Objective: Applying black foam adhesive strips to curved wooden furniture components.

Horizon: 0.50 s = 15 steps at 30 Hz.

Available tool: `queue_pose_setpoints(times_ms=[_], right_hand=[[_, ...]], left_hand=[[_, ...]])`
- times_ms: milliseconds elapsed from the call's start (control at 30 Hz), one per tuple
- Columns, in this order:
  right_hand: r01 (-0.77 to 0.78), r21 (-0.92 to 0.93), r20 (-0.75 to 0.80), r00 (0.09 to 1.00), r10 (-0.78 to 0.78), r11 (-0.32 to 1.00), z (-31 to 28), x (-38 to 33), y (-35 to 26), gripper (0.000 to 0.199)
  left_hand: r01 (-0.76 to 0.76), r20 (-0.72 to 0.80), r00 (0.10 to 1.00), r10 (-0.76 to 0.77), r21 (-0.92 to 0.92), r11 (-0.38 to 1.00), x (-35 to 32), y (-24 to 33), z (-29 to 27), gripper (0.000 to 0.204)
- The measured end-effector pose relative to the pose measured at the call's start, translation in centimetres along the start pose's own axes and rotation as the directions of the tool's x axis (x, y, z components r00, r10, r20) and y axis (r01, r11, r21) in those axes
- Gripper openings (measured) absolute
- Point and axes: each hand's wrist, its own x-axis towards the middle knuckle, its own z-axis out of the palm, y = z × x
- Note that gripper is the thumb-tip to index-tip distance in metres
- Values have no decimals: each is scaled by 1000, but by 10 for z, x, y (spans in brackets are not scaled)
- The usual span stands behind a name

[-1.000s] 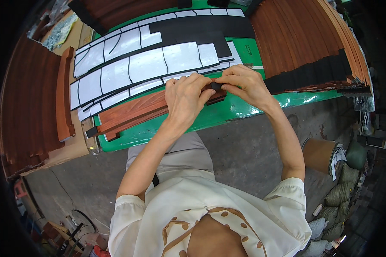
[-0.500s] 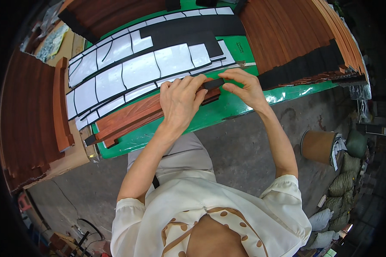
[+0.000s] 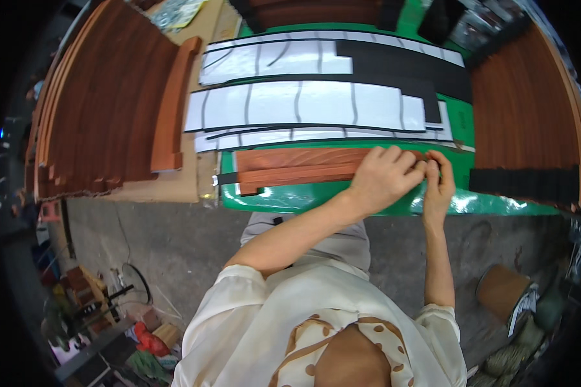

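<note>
A reddish-brown wooden board (image 3: 297,169), with a stepped edge, lies lengthwise on the green table near its front edge. Black tape (image 3: 227,178) sticks out at its left end. My left hand (image 3: 386,182) is closed over the board towards its right end, thumb and fingers bent. Close beside it, my right hand (image 3: 439,187) pinches at that end with thumb and forefinger. The black strip there is almost wholly hidden by the fingertips.
White sheets (image 3: 297,106) with black lines and edges lie behind the board, over black sheets (image 3: 400,68). Tall stacks of brown boards stand at the left (image 3: 110,109) and right (image 3: 529,109). A brown bin (image 3: 502,290) stands on the floor at right.
My view has turned, so the table sits further right and straighter. The black strip, plainly visible between my hands before, is now mostly covered. Both hands have drawn closer together at the board's end.
</note>
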Motion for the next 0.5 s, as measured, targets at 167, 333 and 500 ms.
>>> queue_pose_setpoints(times_ms=[167, 333, 500], right_hand=[[-66, 129, -60, 995, 74, 989, 15, 3, -9, 23], [-194, 112, -30, 980, 199, 975, 6, 12, -6, 29], [-219, -174, 118, 963, 241, 960, -22, 19, 6, 39]], left_hand=[[37, 19, 999, -37, 3, 999, -7, -2, -3, 22], [-85, -153, 985, 75, -58, 995, -24, -7, -85, 28], [657, -190, 746, -639, 55, 751, -93, -52, -203, 16]])
